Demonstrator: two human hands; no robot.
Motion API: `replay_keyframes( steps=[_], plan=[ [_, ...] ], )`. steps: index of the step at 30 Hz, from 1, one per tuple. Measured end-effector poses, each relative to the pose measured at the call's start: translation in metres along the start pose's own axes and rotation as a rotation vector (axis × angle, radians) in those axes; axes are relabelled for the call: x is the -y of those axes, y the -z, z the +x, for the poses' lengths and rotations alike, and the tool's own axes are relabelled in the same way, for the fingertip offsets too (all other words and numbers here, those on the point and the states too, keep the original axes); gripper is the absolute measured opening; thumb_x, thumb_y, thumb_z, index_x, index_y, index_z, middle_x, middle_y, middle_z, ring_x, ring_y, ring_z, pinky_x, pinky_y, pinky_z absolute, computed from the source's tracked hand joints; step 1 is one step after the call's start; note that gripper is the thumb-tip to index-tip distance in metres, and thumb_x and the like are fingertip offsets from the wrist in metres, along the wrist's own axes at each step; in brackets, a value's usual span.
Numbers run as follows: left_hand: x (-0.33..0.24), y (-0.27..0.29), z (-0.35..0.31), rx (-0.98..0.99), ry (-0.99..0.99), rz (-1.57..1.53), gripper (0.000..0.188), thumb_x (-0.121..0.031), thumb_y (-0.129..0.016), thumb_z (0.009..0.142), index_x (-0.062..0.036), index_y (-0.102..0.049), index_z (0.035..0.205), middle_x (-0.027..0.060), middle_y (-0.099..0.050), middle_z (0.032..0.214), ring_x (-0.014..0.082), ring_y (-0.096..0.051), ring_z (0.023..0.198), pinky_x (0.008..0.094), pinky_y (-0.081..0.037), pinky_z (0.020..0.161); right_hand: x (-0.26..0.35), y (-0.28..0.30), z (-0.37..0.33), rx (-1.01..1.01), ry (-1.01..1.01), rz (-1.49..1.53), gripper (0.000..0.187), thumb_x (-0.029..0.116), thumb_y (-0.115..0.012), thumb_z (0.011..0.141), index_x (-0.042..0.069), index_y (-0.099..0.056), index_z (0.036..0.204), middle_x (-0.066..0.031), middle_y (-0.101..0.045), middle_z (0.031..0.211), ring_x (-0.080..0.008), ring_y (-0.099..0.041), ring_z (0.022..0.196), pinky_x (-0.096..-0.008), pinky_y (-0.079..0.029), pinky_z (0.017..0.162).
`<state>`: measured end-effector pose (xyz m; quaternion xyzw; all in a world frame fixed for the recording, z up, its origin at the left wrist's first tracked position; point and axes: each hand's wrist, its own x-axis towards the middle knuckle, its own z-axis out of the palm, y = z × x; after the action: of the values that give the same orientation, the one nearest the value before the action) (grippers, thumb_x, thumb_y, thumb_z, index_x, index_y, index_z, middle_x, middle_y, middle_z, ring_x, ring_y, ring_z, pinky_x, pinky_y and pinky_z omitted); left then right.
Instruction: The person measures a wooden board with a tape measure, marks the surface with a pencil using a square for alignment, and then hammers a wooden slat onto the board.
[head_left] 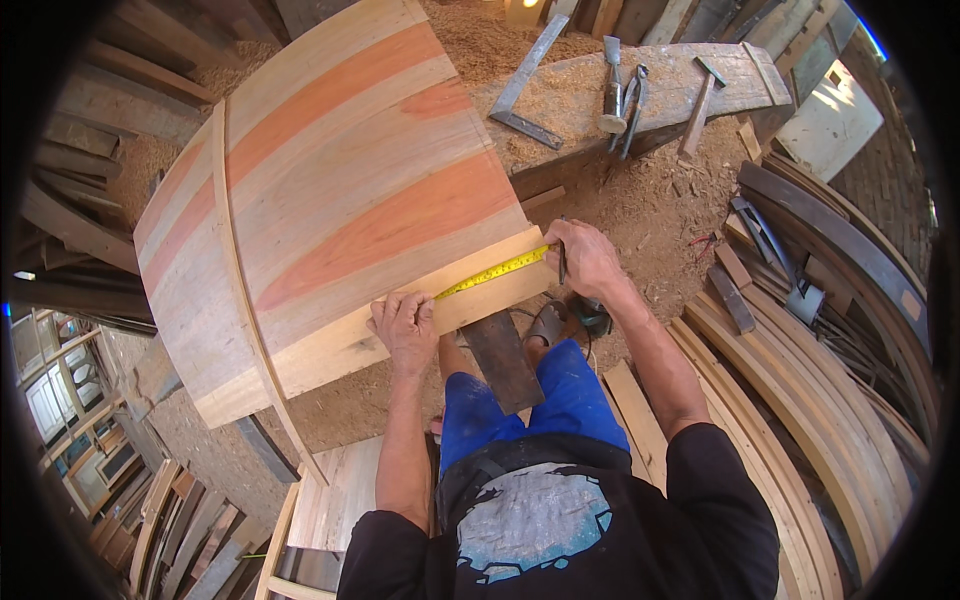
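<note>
Tape meas. (492,273), yellow, is drawn along the pale edge strip of a lg. wooden panel (350,190); clock positions are taken from the tape. L hand (403,325), approx. 8 o'clock: palm down over the tape's near end, fingers bent; whether its grip is clamped on the blade, cannot tell. R hand (585,255), approx. 3 o'clock: grip together on a slim dk. stick (562,262), fingertips at the tape's far end, nr. the panel corner. Panel extends twd. 10 o'clock, w/ orange-brown bands; a thin batten (229,225) lies across it, 9–10 o'clock. Dk. board (503,362) at 6 o'clock, betw. the person's legs. Bench (742,88), 1–2 o'clock, carries a metal square (516,98) (12), pincers (636,100) (1) & hammer (700,108) (2). Curved planks (800,400) stacked at 4 o'clock.
</note>
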<state>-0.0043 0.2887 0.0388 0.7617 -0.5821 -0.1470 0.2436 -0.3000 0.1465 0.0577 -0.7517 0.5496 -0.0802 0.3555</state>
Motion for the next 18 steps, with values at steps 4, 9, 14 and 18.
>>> replay_keyframes(
  steps=[4, 9, 14, 18],
  plan=[
    [0.0002, -0.0002, 0.0001, -0.006, 0.002, -0.006, 0.008, -0.018, -0.079, 0.087, -0.0177, -0.075, 0.093, -0.0021, -0.064, 0.093, 0.0259, -0.053, 0.101, 0.0461, -0.037, 0.091, -0.0016, 0.0010, 0.0001, -0.009, 0.027, 0.031, 0.023, 0.012, -0.077, 0.081, 0.002, -0.065, 0.097, -0.0186, -0.065, 0.082, -0.0421, -0.065, 0.089, -0.0509, -0.050, 0.078],
    [0.0000, 0.0011, 0.0016, 0.003, -0.007, -0.020, 0.008, -0.018, -0.080, 0.086, -0.0180, -0.075, 0.093, -0.0021, -0.063, 0.092, 0.0260, -0.053, 0.100, 0.0456, -0.036, 0.091, -0.0074, -0.0013, 0.0018, -0.007, 0.051, 0.093, 0.022, 0.012, -0.076, 0.081, 0.002, -0.064, 0.096, -0.0198, -0.065, 0.083, -0.0435, -0.065, 0.089, -0.0515, -0.050, 0.077],
    [-0.0005, 0.0032, 0.0013, 0.023, 0.004, -0.003, 0.007, -0.020, -0.080, 0.088, -0.0177, -0.074, 0.092, -0.0022, -0.062, 0.091, 0.0254, -0.053, 0.100, 0.0456, -0.035, 0.090, -0.0052, 0.0035, 0.0045, 0.051, 0.032, 0.119, 0.020, 0.012, -0.075, 0.081, 0.002, -0.063, 0.094, -0.0214, -0.067, 0.085, -0.0454, -0.065, 0.090, -0.0523, -0.050, 0.078],
    [0.0013, 0.0017, 0.0012, 0.011, -0.001, -0.025, 0.006, -0.018, -0.080, 0.088, -0.0169, -0.075, 0.091, -0.0024, -0.063, 0.091, 0.0238, -0.052, 0.098, 0.0454, -0.034, 0.090, -0.0091, 0.0025, 0.0051, 0.011, 0.088, 0.125, 0.023, 0.011, -0.077, 0.080, 0.001, -0.064, 0.096, -0.0205, -0.065, 0.081, -0.0435, -0.065, 0.084, -0.0494, -0.050, 0.073]
  ],
)
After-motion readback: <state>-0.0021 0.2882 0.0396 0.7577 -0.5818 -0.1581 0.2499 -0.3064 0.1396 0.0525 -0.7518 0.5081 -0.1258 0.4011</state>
